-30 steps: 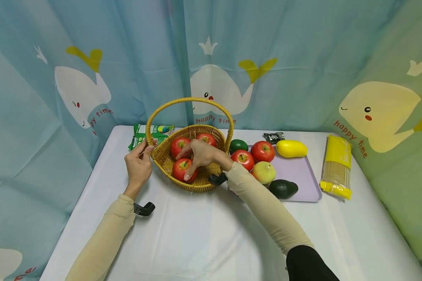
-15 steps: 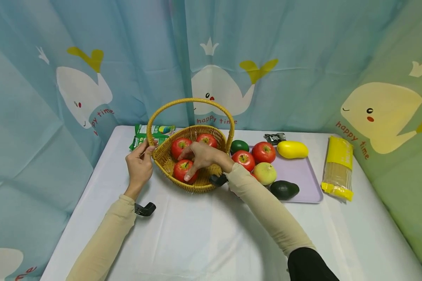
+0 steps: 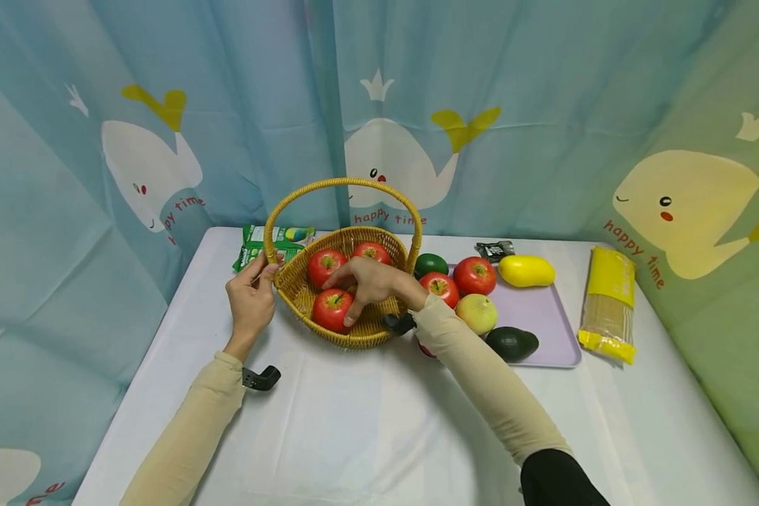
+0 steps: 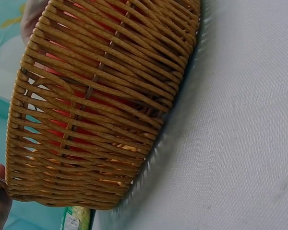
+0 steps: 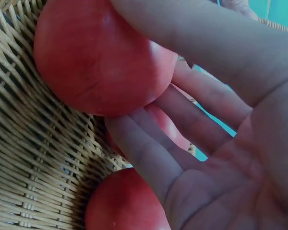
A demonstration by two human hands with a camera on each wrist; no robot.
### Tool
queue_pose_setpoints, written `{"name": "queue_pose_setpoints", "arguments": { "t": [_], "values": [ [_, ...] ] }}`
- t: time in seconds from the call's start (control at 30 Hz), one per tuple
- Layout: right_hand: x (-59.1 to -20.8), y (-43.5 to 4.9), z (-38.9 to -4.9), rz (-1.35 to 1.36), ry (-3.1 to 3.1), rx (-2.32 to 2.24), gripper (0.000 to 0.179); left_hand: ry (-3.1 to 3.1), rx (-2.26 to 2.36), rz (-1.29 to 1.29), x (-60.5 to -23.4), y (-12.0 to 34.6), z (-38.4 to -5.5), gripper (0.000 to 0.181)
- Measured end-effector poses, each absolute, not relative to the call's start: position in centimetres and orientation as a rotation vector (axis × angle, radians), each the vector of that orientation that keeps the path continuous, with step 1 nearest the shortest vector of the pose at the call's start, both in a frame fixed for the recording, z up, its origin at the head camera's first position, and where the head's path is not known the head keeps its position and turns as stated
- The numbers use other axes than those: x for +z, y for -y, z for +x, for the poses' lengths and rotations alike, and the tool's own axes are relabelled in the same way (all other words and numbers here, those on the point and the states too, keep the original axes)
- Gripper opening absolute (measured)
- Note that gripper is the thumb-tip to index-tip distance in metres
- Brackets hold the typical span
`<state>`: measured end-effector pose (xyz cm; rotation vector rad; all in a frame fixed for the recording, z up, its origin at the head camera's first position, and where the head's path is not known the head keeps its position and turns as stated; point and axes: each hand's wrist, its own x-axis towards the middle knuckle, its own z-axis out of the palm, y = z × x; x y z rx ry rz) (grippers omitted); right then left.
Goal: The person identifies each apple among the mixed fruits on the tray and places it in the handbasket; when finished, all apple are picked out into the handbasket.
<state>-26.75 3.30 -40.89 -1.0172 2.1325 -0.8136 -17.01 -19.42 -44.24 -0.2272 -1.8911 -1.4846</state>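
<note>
A wicker basket (image 3: 360,340) with a tall arched handle stands at the table's back, holding three red apples. My left hand (image 3: 250,299) pinches the handle's left base at the rim; in the left wrist view only its fingertips (image 4: 1,206) show beside the weave. Inside the basket is my right hand (image 3: 370,280), with its thumb and fingers spread loosely about the front apple (image 3: 330,310). In the right wrist view the thumb lies over that apple (image 5: 96,57) and fairly straight fingers touch its side. Behind it sit the left apple (image 3: 324,267) and the back apple (image 3: 371,251).
Right of the basket, a lilac tray (image 3: 559,351) bears red apples (image 3: 474,275), a pale yellow-green fruit (image 3: 477,313), an avocado (image 3: 512,344) and a yellow fruit (image 3: 526,271). A noodle packet (image 3: 607,302) lies far right, a green packet (image 3: 253,242) behind the basket.
My right hand has shifted slightly right, its thumb sliding from the front apple's face to its right edge. That apple stays in the basket. The left hand keeps its hold.
</note>
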Motion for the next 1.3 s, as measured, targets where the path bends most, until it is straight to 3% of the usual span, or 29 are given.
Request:
{"name": "queue_pose_setpoints", "arguments": {
  "t": [0.6, 1.0, 1.3],
  "values": [
    [-40.1, -3.9, -26.0, -1.052, -2.217, -0.799, 0.071, 1.879, -1.482, -0.245, -44.4, 19.5, -17.1, 0.031],
    [-39.9, -8.6, -24.1, -1.105, -2.292, -1.073, 0.064, 1.886, -1.473, -0.239, -44.3, 19.4, -17.0, 0.032],
    [-39.1, -12.7, -21.8, -1.051, -2.374, -1.147, 0.069, 1.872, -1.494, -0.229, -45.7, 20.0, -17.9, 0.034]
  ]
}}
